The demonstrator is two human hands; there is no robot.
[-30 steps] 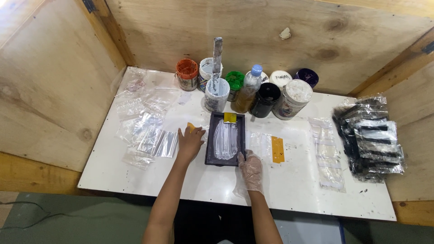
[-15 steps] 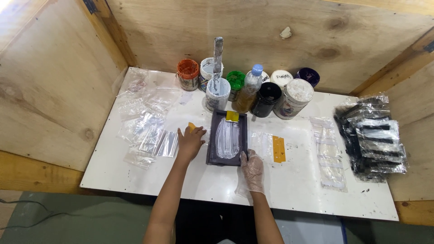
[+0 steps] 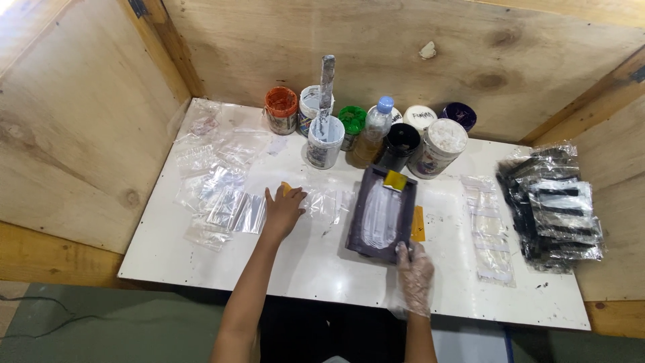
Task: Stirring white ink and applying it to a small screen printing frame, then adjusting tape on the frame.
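My gloved right hand [image 3: 415,274] grips the near edge of a dark rectangular screen frame [image 3: 360,232] with a whitish mesh in its middle. A small yellow squeegee [image 3: 395,180] lies on the frame's far end. The frame's right side overlaps an orange card [image 3: 418,225] on the white table [image 3: 316,269]. My bare left hand [image 3: 282,214] rests flat, fingers spread, on the table to the left of the frame. It covers a small yellow piece [image 3: 286,187] and touches a clear plastic bag [image 3: 326,202].
Several paint jars [image 3: 281,111] and a bottle [image 3: 374,134] stand along the back; a stirring stick [image 3: 326,84] rises from one white pot. Loose clear bags [image 3: 218,195] lie at left, a row of bags [image 3: 489,228] and black packets [image 3: 554,205] at right. Plywood walls [image 3: 80,128] enclose the table.
The frame in my right hand has shifted to the right and now overlaps the orange card. My left hand has stayed where it was.
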